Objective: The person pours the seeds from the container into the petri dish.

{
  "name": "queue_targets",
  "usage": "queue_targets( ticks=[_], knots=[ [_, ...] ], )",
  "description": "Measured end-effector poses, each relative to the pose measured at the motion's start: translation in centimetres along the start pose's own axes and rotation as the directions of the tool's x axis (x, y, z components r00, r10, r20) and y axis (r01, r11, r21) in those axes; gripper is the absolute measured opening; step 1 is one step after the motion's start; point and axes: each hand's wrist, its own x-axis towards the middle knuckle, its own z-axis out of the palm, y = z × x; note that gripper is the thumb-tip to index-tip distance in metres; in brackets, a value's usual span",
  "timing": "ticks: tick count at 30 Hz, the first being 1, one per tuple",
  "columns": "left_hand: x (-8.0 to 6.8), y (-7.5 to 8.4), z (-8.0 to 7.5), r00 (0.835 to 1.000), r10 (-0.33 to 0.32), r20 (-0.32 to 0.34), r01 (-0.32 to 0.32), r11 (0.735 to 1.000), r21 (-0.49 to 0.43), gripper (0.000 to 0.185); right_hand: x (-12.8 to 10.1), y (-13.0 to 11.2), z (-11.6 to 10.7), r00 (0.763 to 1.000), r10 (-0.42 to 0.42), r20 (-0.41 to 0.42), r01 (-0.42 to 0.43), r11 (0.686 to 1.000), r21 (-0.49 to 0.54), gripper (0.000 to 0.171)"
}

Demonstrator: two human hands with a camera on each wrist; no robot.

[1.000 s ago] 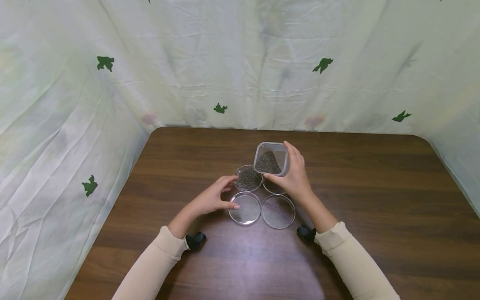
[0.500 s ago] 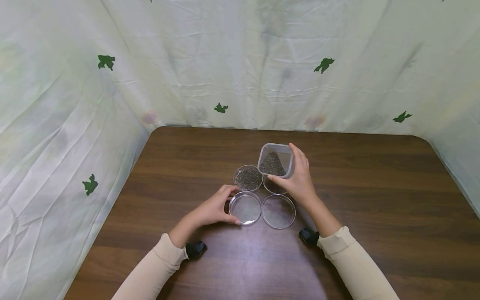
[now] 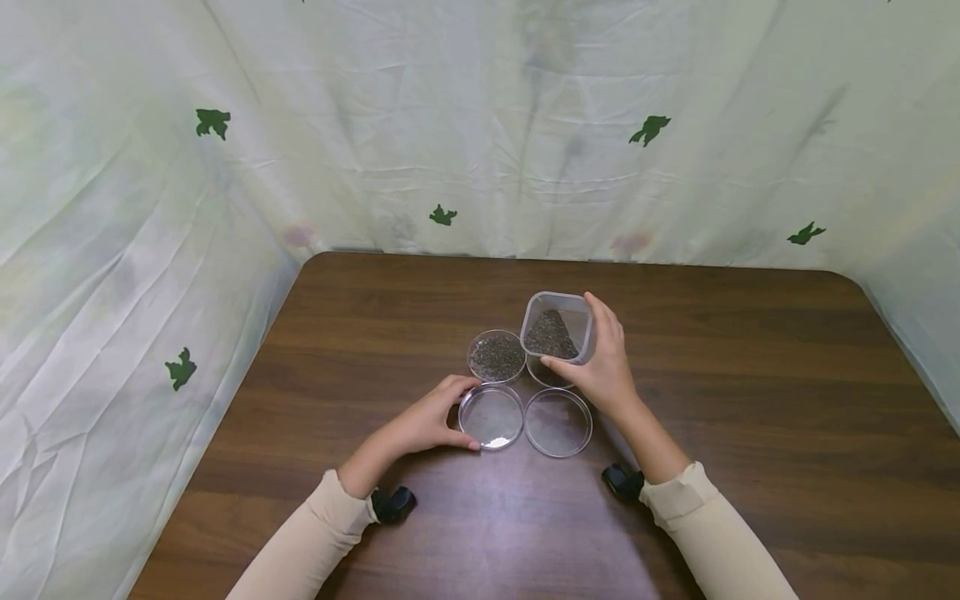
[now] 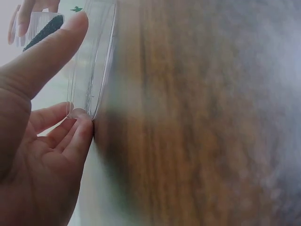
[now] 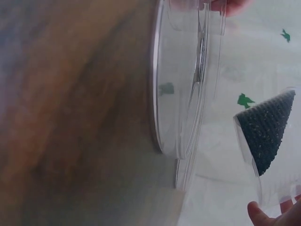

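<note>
Head view: right hand (image 3: 603, 367) has a clear square plastic container (image 3: 576, 315) of dark grains (image 3: 551, 335) in its grip, tilted, up off the brown wooden table (image 3: 375, 333). Left hand (image 3: 429, 419) grips the near-left clear round plastic dish (image 3: 491, 414). Left wrist cam: fingertips (image 4: 84, 126) on that dish's edge. Right wrist cam: grains slope across the container.

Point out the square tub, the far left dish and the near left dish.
Square tub (image 3: 575, 322): head view, on its bare inside.
Far left dish (image 3: 495, 331): head view, on its back rim.
Near left dish (image 3: 491, 414): head view, on its bare floor.
</note>
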Motion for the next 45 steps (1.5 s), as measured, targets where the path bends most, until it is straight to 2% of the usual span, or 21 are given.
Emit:
queue_targets(
  ticks=[9,14,20,31,45],
  knots=[
    [0.0,-0.2,0.1,1.000,-0.008,-0.004,0.008,1.000,0.006,0.086,-0.3,-0.3,-0.4,1.000,-0.014,-0.014,0.014,1.000,-0.006,0.100],
    [-0.1,-0.1,0.1,1.000,-0.004,-0.004,0.004,1.000,-0.006,0.085,-0.3,-1.0,-0.5,0.998,-0.057,-0.010,0.057,0.998,-0.020,0.101],
    [-0.2,0.0,0.1,1.000,-0.007,-0.006,0.007,1.000,-0.011,0.084,-0.4,-1.6,-0.4,0.989,-0.147,0.007,0.147,0.989,-0.033,0.100],
    [-0.2,-0.1,0.1,1.000,0.002,-0.005,-0.002,1.000,-0.013,0.083,-0.6,-2.3,0.1,0.932,-0.362,0.028,0.363,0.931,-0.041,0.097],
    [-0.1,0.0,0.1,1.000,0.005,-0.008,-0.005,1.000,-0.004,0.083,-1.0,-2.9,0.5,0.865,-0.494,0.085,0.500,0.863,-0.079,0.092]
  ],
)
